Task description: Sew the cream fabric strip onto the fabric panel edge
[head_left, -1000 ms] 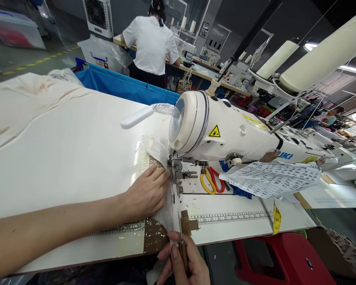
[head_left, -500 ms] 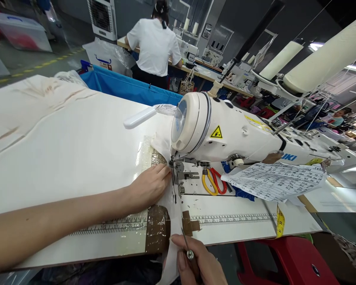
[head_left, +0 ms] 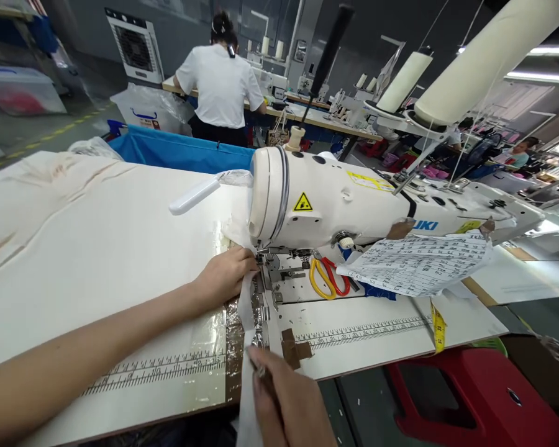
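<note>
White strip [head_left: 245,310] has swung left, near side of the presser foot [head_left: 259,258]. Your right hand [head_left: 291,397] grips the awl [head_left: 261,371]; left hand [head_left: 226,276] curled at strip's far end, pinch unclear. Likely light, limp: hold edges.

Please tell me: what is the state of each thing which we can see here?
Left hand: bent, touching the cloth
Right hand: closed around a tool
Cloth: running between the hands
Scissors: lying down, blades mostly hidden
Paper: creased, taped to the machine
Blue bin: open on top
</note>
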`<action>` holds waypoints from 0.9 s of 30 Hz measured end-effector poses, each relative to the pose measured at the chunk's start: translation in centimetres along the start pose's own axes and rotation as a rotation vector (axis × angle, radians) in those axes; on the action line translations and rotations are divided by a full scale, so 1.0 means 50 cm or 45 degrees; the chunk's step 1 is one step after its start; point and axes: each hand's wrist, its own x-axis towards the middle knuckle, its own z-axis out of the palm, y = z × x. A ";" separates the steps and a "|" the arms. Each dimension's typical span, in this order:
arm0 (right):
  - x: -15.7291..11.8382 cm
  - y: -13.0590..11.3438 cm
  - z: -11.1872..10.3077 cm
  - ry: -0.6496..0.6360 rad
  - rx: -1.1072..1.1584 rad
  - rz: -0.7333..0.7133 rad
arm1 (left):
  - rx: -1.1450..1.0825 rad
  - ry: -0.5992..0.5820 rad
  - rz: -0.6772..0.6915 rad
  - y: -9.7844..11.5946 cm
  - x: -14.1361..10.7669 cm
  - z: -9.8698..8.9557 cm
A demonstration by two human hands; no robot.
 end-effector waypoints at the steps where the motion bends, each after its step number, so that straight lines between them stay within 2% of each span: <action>1: 0.010 0.015 0.000 -0.012 -0.003 0.006 | -0.087 0.028 -0.002 -0.006 -0.002 0.000; 5: 0.063 0.058 -0.001 -0.058 -0.079 -0.004 | -0.307 0.103 0.043 -0.023 -0.005 0.002; 11: 0.110 0.085 0.034 0.153 -0.372 -0.229 | -0.312 0.167 0.086 -0.035 -0.005 0.012; 16: 0.125 0.090 0.056 0.232 -0.428 -0.281 | -0.275 0.216 0.144 -0.035 -0.003 0.012; 27: 0.127 0.089 0.058 0.239 -0.463 -0.255 | -0.242 0.251 0.167 -0.033 0.000 0.011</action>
